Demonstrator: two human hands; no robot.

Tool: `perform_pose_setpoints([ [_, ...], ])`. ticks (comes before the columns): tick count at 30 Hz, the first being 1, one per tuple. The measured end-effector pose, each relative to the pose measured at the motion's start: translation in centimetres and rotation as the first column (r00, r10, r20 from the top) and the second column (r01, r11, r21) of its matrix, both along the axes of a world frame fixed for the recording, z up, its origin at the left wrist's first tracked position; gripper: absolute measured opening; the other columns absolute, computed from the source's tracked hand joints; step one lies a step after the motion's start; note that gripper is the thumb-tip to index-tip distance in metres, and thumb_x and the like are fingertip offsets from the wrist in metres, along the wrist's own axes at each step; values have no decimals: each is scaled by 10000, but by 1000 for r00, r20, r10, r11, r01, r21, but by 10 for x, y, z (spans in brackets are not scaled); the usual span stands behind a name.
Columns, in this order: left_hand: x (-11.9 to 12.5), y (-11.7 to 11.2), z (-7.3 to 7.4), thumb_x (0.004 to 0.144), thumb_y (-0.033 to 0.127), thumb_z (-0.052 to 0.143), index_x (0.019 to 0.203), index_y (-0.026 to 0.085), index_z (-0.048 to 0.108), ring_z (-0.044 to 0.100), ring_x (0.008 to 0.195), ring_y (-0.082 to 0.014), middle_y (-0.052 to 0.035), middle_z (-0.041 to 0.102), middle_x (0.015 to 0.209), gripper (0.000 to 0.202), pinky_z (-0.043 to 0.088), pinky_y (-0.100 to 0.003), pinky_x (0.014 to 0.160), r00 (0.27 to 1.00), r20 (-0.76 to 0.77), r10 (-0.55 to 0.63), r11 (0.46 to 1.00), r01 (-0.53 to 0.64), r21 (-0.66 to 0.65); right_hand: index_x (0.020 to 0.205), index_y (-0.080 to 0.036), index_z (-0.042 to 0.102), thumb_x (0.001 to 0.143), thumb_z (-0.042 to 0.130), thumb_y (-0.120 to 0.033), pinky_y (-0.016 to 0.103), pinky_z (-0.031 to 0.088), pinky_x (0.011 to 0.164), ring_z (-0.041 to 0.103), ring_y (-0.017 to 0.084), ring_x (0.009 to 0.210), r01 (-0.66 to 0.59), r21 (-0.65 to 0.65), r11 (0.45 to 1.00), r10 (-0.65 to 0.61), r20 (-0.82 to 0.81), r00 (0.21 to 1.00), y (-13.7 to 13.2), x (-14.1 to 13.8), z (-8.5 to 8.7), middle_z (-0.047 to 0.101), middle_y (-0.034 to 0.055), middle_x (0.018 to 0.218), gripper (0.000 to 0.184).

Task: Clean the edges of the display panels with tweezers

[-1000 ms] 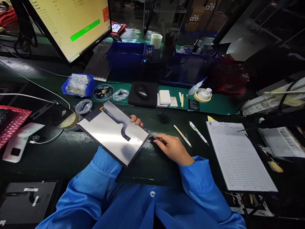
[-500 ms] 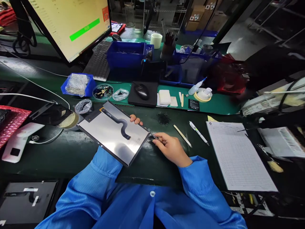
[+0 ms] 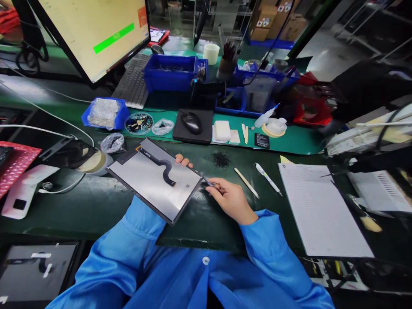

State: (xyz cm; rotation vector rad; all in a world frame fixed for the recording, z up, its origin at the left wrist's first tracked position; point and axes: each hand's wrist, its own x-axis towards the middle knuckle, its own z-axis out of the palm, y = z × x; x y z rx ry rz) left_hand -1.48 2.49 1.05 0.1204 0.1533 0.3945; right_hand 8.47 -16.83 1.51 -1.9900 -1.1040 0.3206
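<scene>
A tablet screen panel is held tilted above the table, its silvery back up. A black S-shaped flex cable runs across that back. My left hand grips the panel from beneath; only some fingertips show over the far edge, while the palm is hidden. At the panel's right corner, my right hand pinches a slim dark tool whose tip meets the edge. The tool is too small to name. Beyond that hand lies a pile of fine black scraps on the table.
A pale stick, a white pen and a printed form pad lie to the right. Behind are a mouse, blue bins and a monitor. Another screen panel rests lower left.
The panel has shifted very slightly to the right at its left end. Both hands keep nearly the same places, with the tool still at the right corner.
</scene>
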Motion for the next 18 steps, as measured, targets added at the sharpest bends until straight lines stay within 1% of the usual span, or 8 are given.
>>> perform_pose_setpoints([
  [2, 0, 0, 2, 995, 566, 318, 862, 201, 499, 586, 812, -198, -49, 547, 789, 429, 494, -329, 800, 1000, -5, -16, 1000, 16, -4, 1127, -379, 758, 937, 636, -345, 468, 656, 635, 734, 288, 641, 6, 16, 1000, -6, 34, 999, 0, 0, 0, 774, 20, 780, 228],
  [6, -1, 3, 0, 982, 558, 373, 856, 203, 500, 582, 831, -197, -47, 557, 799, 398, 479, -334, 848, 998, 31, -59, 998, 59, -5, 1128, -414, 769, 962, 589, -301, 541, 666, 806, 771, 333, 887, -75, 18, 997, 72, 120, 990, 1, 2, 7, 807, 38, 1006, 269],
  [8, -2, 4, -1, 990, 574, 344, 853, 206, 500, 575, 823, -196, -44, 559, 797, 422, 469, -338, 839, 997, 27, -75, 997, 75, -10, 1144, -408, 768, 979, 558, -274, 533, 665, 831, 771, 325, 931, -109, -7, 994, 109, 144, 984, 2, 3, 11, 805, 39, 1034, 298],
  [10, -3, 6, 0, 994, 605, 293, 855, 208, 501, 571, 833, -207, -47, 563, 804, 469, 460, -353, 828, 994, 13, -108, 994, 108, -8, 1147, -388, 770, 995, 531, -256, 507, 669, 811, 774, 310, 909, -118, -35, 992, 122, 158, 980, 2, 3, 13, 808, 41, 1006, 313],
  [12, -3, 8, 1, 993, 628, 245, 854, 206, 501, 563, 838, -215, -54, 565, 809, 512, 454, -365, 821, 992, 7, -126, 992, 126, 2, 1154, -371, 765, 1006, 523, -259, 482, 669, 796, 777, 296, 869, -102, -38, 994, 107, 150, 983, 1, 3, 11, 809, 39, 997, 305],
  [16, -3, 10, 1, 1002, 672, 173, 842, 199, 502, 562, 839, -218, -60, 558, 802, 598, 457, -364, 820, 990, 20, -143, 990, 143, 20, 1157, -345, 752, 971, 617, -302, 449, 667, 719, 761, 286, 737, -33, 22, 999, 30, 110, 993, 0, 0, 6, 802, 41, 902, 234],
  [18, -3, 11, -1, 1003, 682, 152, 839, 200, 506, 564, 831, -216, -61, 557, 801, 621, 462, -363, 819, 990, 21, -142, 990, 142, 23, 1127, -335, 761, 970, 618, -296, 451, 663, 733, 760, 294, 765, -46, 41, 998, 40, 132, 990, 0, 0, 7, 796, 53, 894, 216],
])
